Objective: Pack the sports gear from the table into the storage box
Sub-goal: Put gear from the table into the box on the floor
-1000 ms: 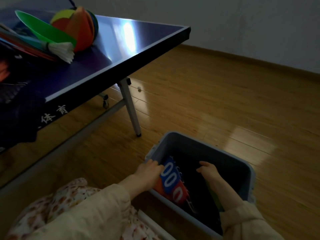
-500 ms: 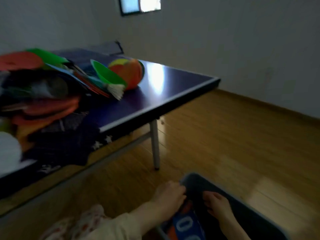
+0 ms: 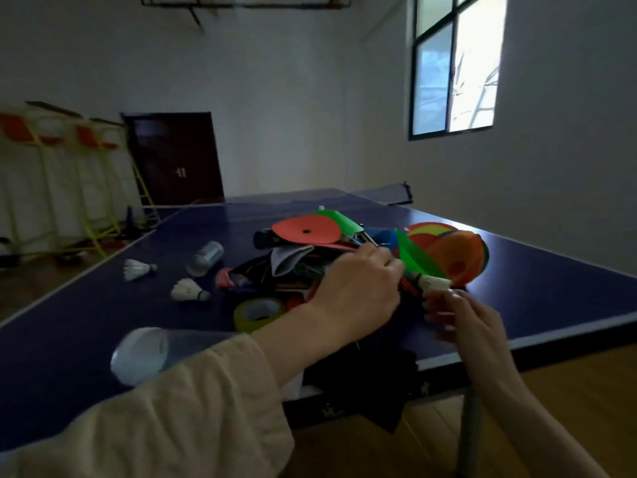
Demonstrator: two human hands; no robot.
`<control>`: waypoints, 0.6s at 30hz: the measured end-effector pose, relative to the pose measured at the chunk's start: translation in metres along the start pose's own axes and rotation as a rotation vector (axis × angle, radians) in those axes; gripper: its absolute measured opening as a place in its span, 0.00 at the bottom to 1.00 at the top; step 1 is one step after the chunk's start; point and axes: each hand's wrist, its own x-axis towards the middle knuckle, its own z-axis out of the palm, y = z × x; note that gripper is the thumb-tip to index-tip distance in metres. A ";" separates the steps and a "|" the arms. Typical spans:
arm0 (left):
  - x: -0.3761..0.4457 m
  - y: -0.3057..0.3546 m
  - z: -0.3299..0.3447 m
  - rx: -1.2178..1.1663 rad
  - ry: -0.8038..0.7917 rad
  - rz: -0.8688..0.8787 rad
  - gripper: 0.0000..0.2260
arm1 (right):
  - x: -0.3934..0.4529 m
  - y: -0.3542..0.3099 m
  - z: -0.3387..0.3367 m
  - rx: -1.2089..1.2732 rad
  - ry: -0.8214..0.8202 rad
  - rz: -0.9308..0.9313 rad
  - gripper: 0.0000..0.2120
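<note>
Sports gear point(image 3: 310, 267) is heaped near the front edge of the blue table point(image 3: 537, 270) in the head view, the only view given. An orange disc point(image 3: 306, 231) and a green one point(image 3: 339, 219) lie on top, a fan of orange and green discs point(image 3: 448, 253) leans at the right, and a roll of yellow-green tape point(image 3: 258, 313) sits at the near side. Two shuttlecocks point(image 3: 188, 290) and a small clear tube point(image 3: 205, 258) lie apart to the left, and a larger clear tube point(image 3: 144, 353) rests just beside the sleeve. The storage box is not seen in this view.

The left hand point(image 3: 358, 291) is laid over the right side of the heap with its fingers curled into it; what is gripped is hidden, and only thin coloured sticks can be made out at its fingertips. The right hand point(image 3: 462, 319) is held just below a shuttlecock point(image 3: 434, 282) at the heap's right edge; its fingers are blurred, and whether the cork is pinched cannot be told.

The step in hand appears to be the lifting of a further load. It would be done well if one bundle were closed on firmly before lifting, since loose discs resting above could be dragged off. The shuttlecock is best taken by the cork, as the feathers are likely to crush. The dark cloth point(image 3: 365, 381) hanging over the table edge could be snagged and should be watched.
</note>
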 end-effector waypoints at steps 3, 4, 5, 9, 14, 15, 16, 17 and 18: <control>-0.006 -0.052 -0.012 0.141 -0.068 -0.104 0.13 | 0.023 -0.010 0.039 -0.097 -0.064 -0.086 0.10; -0.008 -0.067 -0.015 0.188 -0.078 -0.135 0.15 | 0.028 -0.013 0.049 -0.159 -0.072 -0.132 0.08; -0.011 -0.081 -0.018 0.226 -0.089 -0.169 0.17 | 0.032 -0.016 0.059 -0.235 -0.068 -0.186 0.08; -0.015 -0.129 -0.020 0.248 -0.198 -0.362 0.26 | 0.051 -0.024 0.086 -0.540 -0.018 -0.399 0.15; -0.012 -0.166 0.000 0.186 -0.417 -0.441 0.29 | 0.082 -0.024 0.109 -0.857 -0.099 -0.504 0.17; -0.011 -0.169 0.006 0.184 -0.446 -0.421 0.29 | 0.087 -0.022 0.113 -0.906 -0.132 -0.496 0.16; -0.010 -0.172 0.013 0.188 -0.466 -0.405 0.28 | 0.090 -0.021 0.117 -0.952 -0.163 -0.478 0.16; -0.009 -0.173 0.020 0.195 -0.477 -0.394 0.27 | 0.092 -0.019 0.119 -0.985 -0.189 -0.456 0.16; -0.008 -0.174 0.027 0.202 -0.476 -0.384 0.26 | 0.093 -0.018 0.121 -1.009 -0.203 -0.438 0.16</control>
